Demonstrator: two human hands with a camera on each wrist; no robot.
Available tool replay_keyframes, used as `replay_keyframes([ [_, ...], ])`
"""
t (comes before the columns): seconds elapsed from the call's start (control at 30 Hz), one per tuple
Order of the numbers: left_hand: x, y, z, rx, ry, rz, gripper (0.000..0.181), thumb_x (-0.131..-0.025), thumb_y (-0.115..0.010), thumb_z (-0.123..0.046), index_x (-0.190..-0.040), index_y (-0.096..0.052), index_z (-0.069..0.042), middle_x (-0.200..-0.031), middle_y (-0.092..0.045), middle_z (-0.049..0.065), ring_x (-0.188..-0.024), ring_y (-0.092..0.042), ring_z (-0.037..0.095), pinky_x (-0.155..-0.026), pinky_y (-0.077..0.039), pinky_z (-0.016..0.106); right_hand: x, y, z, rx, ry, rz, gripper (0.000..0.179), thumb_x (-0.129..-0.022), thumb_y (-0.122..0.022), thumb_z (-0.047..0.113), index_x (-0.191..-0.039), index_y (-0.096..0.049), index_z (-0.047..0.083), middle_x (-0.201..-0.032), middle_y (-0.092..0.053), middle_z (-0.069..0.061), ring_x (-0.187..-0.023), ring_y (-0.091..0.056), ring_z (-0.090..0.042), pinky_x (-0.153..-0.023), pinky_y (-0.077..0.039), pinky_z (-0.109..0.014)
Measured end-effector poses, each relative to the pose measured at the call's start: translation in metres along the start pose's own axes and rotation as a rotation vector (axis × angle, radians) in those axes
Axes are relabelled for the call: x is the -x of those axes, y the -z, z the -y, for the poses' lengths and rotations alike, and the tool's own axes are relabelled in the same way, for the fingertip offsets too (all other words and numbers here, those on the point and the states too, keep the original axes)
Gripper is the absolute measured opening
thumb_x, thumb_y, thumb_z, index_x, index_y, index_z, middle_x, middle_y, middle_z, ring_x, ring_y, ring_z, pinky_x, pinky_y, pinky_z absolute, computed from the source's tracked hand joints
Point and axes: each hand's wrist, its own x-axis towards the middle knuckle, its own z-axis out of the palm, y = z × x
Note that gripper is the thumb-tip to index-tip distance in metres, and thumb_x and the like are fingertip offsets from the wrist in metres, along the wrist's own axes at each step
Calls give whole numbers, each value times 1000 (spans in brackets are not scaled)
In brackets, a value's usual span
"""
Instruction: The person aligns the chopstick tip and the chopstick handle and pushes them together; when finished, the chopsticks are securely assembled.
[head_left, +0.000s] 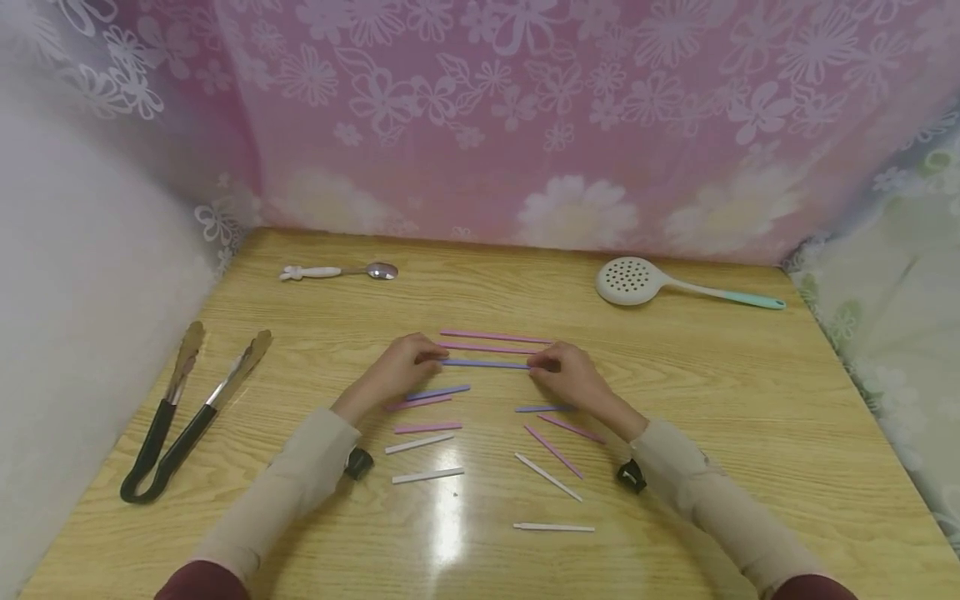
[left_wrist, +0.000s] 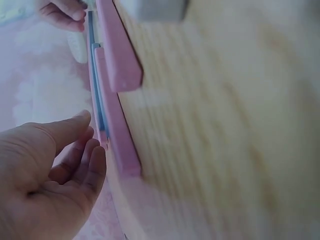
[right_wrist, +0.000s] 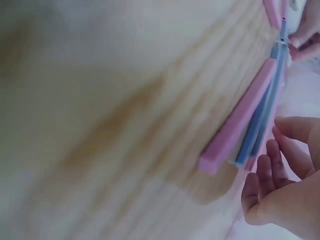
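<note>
A long blue stick (head_left: 486, 363) lies crosswise between my two hands, below two long pink sticks (head_left: 495, 336). At its left end the fingertips and thumb of my left hand (head_left: 402, 363) pinch it. My right hand (head_left: 567, 373) pinches the opposite end, so both tips are covered. Under the left hand, a short blue stick (head_left: 438, 392) overlaps a short pink stick (head_left: 431, 402). Another short blue stick (head_left: 542, 408) is partly hidden by the right hand. In the wrist views, the left hand (left_wrist: 60, 175) and right hand (right_wrist: 285, 175) appear beside the sticks' ends.
Shorter pink and white sticks (head_left: 427, 476) form two loose columns toward the front. Black-handled tongs (head_left: 172, 450) lie at the left. A spoon (head_left: 322, 272) and a perforated skimmer (head_left: 630, 281) rest along the back of the wooden table (head_left: 750, 375), before a floral curtain (head_left: 450, 150).
</note>
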Motion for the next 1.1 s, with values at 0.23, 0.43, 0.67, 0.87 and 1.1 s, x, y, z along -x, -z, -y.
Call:
replay_keyframes([
  [0.23, 18, 1, 0, 46, 11, 18, 22, -92, -62, -9, -111, -68, -1, -104, -67, 10, -95, -61, 22, -87, -51, 37, 17, 8, -1, -77, -71, 77, 18, -88, -67, 10, -103, -71, 1, -98, -68, -12, -90, -62, -25, -82, -52, -41],
  [0.43, 30, -2, -3, 79, 24, 68, 21, -92, -62, -10, -111, -68, -2, -106, -68, 9, -99, -62, 23, -88, -51, 37, 31, 11, -2, -99, -71, 143, 19, -89, -67, 12, -104, -71, 1, -99, -68, -11, -92, -63, -24, -82, -53, -39],
  [0.67, 34, -3, -1, 72, 24, 83, 17, -92, -61, -6, -106, -70, -1, -105, -68, 10, -98, -61, 22, -85, -51, 34, 44, 17, -10, -99, -52, 198, 15, -89, -66, 11, -101, -71, 3, -94, -66, -5, -85, -59, -16, -76, -50, -28],
  [0.87, 33, 0, -2, 40, 22, 86, 18, -92, -61, -6, -107, -70, -1, -103, -67, 10, -94, -60, 20, -81, -50, 32, 44, 19, -12, -93, -8, 210, 13, -88, -66, 7, -98, -71, 1, -89, -64, -5, -78, -55, -13, -68, -47, -23],
  [1.1, 33, 1, -3, 13, 33, 96, 19, -92, -61, -8, -109, -69, -1, -102, -66, 8, -91, -59, 17, -79, -50, 30, 42, 16, -13, -49, 18, 200, 10, -86, -67, 3, -94, -71, 1, -83, -63, -2, -73, -52, -10, -63, -46, -21],
])
